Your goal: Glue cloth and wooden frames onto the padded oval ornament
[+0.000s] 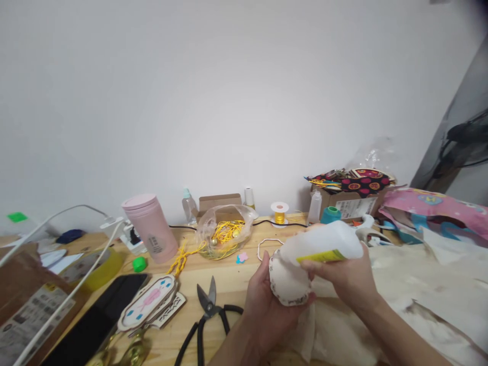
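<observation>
My left hand is closed round a white oval piece with a scalloped, brown-patterned edge, its pale face turned up toward me. Tipped over that piece is a white plastic bottle with a yellow label, which my right hand grips from below and behind. The bottle's narrow end points left and down at the piece; whether it touches, or anything comes out, I cannot make out. Left of my hands lie black-handled scissors, blades apart. A white looped outline rests just beyond my left fingers.
Stacked decorated tags, a black phone and a pink tumbler occupy the left. Behind are a bag of yellow cord, a gold spool and a crammed box. Crumpled pale sheeting spreads at right.
</observation>
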Demonstrator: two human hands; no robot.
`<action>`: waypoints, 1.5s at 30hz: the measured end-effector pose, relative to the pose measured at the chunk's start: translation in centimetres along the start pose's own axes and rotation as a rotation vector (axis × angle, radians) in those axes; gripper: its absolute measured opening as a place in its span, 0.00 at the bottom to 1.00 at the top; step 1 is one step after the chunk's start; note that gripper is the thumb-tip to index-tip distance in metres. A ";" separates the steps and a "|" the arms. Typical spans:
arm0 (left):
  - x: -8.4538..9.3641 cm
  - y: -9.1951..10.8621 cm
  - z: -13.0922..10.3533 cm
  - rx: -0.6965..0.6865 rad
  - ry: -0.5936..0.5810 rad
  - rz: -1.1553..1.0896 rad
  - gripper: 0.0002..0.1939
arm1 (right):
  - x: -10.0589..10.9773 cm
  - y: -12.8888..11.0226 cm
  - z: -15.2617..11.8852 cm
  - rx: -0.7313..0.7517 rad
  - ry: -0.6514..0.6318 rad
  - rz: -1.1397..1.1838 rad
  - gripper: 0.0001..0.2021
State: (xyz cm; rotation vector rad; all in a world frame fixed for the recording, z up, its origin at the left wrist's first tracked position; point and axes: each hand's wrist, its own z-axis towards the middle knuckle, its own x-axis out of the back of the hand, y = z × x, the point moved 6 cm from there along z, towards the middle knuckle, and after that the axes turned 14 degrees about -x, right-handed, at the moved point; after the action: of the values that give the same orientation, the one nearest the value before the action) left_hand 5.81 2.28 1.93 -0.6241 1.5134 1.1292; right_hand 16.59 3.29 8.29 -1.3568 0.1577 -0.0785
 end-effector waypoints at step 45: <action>0.1 3.8 0.2 -0.259 0.108 0.156 0.21 | 1.1 -1.9 0.8 0.066 0.056 -0.035 0.11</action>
State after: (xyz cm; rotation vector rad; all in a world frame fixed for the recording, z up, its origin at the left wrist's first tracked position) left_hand 2.65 4.02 3.08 -0.7627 1.5405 1.4467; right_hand 17.85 3.46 10.26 -1.2926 0.1766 -0.1498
